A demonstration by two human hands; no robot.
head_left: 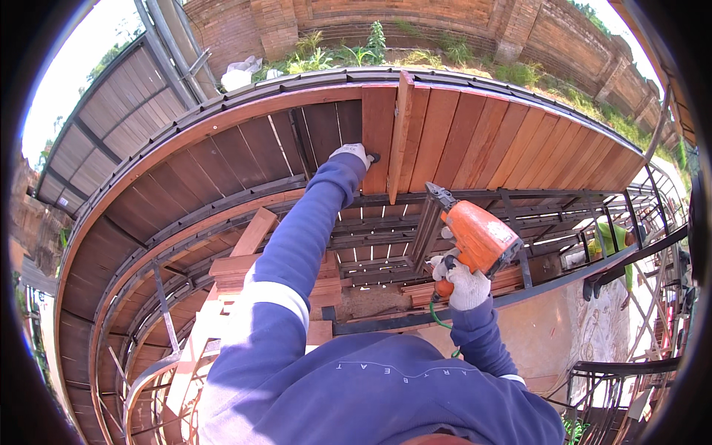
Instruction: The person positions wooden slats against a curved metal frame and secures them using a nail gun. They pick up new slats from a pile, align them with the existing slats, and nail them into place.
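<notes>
My left hand [356, 153], in a white glove with dark fingertips, is closed at the left edge of a reddish-brown plank [379, 122]; some of its fingers are hidden. Beside that plank, a narrow board [401, 133] runs along the planks and sticks out past them. My right hand [469, 285], also gloved, grips an orange air nail gun [482, 236]. Its dark nose points up and left, just below the planks' near edge. A green hose [439, 317] leads from the nail gun's handle.
Fitted reddish planks [512, 144] extend right along a curved metal frame [437, 194]. Dark boards [215, 159] show on the left. Stacked timber [241, 268] lies left of my body. A person in a green top [612, 236] is at the far right. A brick wall [415, 33] stands behind.
</notes>
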